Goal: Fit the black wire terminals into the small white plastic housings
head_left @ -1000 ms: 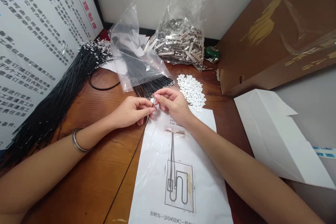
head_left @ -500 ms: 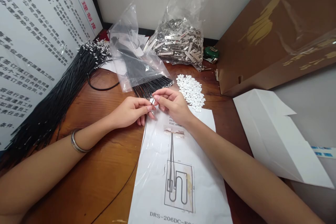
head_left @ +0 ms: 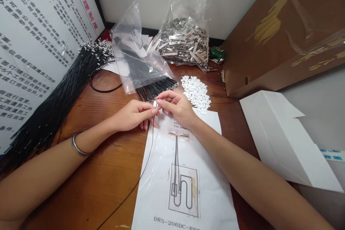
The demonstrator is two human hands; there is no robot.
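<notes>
My left hand (head_left: 136, 115) and my right hand (head_left: 175, 107) meet above the top of a printed sheet, fingertips almost touching. Between them shows a small white plastic connector (head_left: 155, 104), pinched by my left thumb and fingers. A thin black wire (head_left: 145, 167) rises from the lower left, passes in front of my left fingertips and reaches my right thumb and forefinger, which are closed on its upper end. Whether the wire's tip sits inside the connector is hidden by the fingers. Just beyond the hands lies a bundle of black wires (head_left: 155, 89) with metal tips, partly in a clear bag (head_left: 142, 61).
White connectors (head_left: 195, 93) lie in a pile right of the bundle. Behind stands a clear bag of metal strips (head_left: 185, 43), beside a green tape measure (head_left: 216, 55). A long black wire bundle (head_left: 64, 93) lies left. A brown box (head_left: 269, 36) and folded white card (head_left: 283, 140) stand right.
The white connector shows more plainly between my fingertips. The wire's hanging part has swung slightly right, and my right fingertips have shifted a little left.
</notes>
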